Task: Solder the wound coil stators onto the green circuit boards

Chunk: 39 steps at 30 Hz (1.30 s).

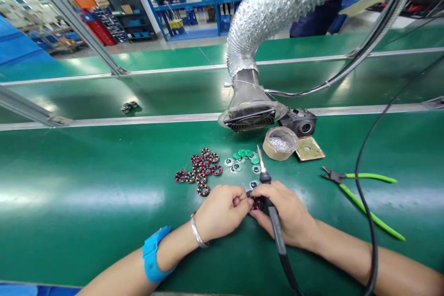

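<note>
Hanging right of the soldering iron (276, 227), a cable (374, 249) crosses the cutters (353, 198).

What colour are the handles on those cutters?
The cutter handles are bright green, seen best in the head view.

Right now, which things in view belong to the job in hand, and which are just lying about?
Job, apparently:
soldering iron, in the right hand
coil-wound ring, between that and the left hand
other coil-wound rings
round circuit boards
soldering-iron stand

Lying about, seemingly:
green-handled cutters
small dark parts beyond the rail
</note>
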Motion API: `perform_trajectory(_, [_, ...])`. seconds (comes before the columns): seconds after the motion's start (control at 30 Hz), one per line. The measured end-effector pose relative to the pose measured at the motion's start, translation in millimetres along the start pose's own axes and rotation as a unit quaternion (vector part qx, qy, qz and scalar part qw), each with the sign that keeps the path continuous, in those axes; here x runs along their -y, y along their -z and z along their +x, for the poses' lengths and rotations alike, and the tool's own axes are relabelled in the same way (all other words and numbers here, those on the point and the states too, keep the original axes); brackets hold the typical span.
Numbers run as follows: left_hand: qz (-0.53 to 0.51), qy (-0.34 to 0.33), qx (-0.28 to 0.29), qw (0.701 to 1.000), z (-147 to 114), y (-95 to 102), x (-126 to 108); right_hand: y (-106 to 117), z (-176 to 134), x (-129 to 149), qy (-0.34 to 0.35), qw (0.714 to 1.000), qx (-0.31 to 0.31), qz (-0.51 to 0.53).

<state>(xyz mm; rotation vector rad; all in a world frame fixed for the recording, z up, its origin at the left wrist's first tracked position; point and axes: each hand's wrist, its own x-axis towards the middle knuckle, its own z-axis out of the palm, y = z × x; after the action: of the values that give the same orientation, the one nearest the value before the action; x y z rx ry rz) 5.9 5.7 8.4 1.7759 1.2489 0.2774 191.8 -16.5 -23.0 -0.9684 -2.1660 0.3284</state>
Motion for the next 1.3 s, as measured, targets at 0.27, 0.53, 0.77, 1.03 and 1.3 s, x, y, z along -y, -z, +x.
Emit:
perform_trajectory(0.27, [-0.225,0.112,0.0,0.968,-0.7,3.2,6.5,9.0,-2.6,-5.8,0.029,0.999,0.023,0.035])
perform_trajectory(0.53, [-0.193,-0.003,-0.081,0.978,-0.4,3.1,17.5,18.4,-7.2,-36.1,0.017,0.999,0.033,-0.028])
perform_trajectory(0.77, [-0.14,-0.043,-0.072,0.987,-1.9,3.9,20.3,20.7,-7.1,-37.1,0.03,0.994,0.058,-0.085])
perform_trajectory(1.03, [-0.15,-0.065,-0.087,0.983,-0.7,1.0,23.0,24.6,-0.5,-27.9,0.019,0.992,0.095,-0.085])
perform_trajectory(1.3, [-0.148,-0.158,-0.132,0.967,-10.0,1.5,17.9,30.0,2.9,-25.0,0.017,0.99,0.127,-0.056])
